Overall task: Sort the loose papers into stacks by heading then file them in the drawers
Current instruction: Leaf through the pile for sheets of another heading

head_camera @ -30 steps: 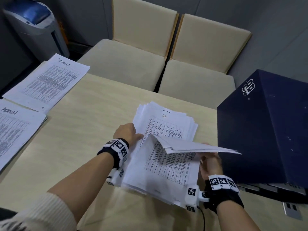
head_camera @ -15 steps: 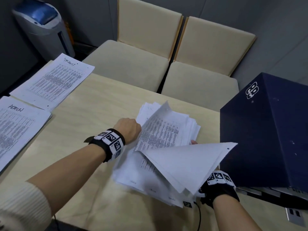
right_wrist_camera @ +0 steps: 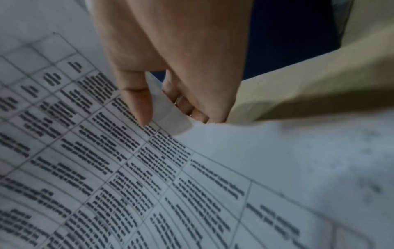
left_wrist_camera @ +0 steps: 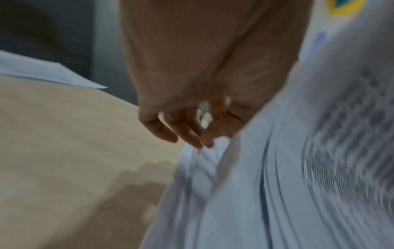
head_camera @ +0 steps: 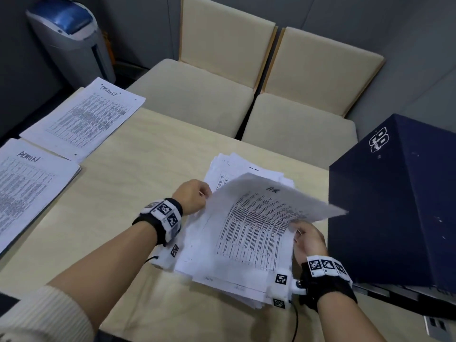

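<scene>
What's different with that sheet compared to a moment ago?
The lifted sheet, folded over blank side up a second ago, now faces printed side up; right hand pinches its edge, left hand moved to its left corner. The sorted stacks stayed put.

Three paper stacks [head_camera: 237, 243], two chairs [head_camera: 197, 95]

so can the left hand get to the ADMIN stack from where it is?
Probably yes. The table between the left hand and the ADMIN stack is bare, but the hand is pinching the lifted sheet.
</scene>
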Action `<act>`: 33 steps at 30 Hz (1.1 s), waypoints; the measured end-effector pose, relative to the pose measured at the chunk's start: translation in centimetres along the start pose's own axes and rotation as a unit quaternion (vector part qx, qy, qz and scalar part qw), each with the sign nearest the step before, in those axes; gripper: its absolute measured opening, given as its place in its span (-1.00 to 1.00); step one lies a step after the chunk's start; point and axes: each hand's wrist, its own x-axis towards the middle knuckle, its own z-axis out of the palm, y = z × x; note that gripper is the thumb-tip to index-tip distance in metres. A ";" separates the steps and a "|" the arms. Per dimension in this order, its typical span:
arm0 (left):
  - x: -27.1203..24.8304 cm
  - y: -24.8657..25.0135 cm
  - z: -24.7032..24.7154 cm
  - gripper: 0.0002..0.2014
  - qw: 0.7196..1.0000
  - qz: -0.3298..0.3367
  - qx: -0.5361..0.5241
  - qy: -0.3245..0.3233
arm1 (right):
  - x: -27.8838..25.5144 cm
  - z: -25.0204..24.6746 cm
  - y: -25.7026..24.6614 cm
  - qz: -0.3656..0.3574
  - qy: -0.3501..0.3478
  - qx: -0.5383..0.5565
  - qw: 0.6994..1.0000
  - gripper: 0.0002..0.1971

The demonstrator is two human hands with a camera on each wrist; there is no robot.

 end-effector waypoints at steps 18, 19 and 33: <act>-0.1 1.2 -1.3 -0.63 0.937 0.123 0.326 0.011 | 1.6 0.2 0.3 0.040 0.005 0.007 0.999 -0.81; -0.3 1.0 -1.3 -0.69 0.953 0.144 0.266 0.012 | 1.6 0.2 0.4 0.032 0.000 0.002 0.999 -0.86; -2.7 -1.0 2.1 -0.56 0.925 -0.066 -0.375 0.012 | -1.6 2.0 -0.2 -0.101 -0.061 -0.006 0.993 -0.37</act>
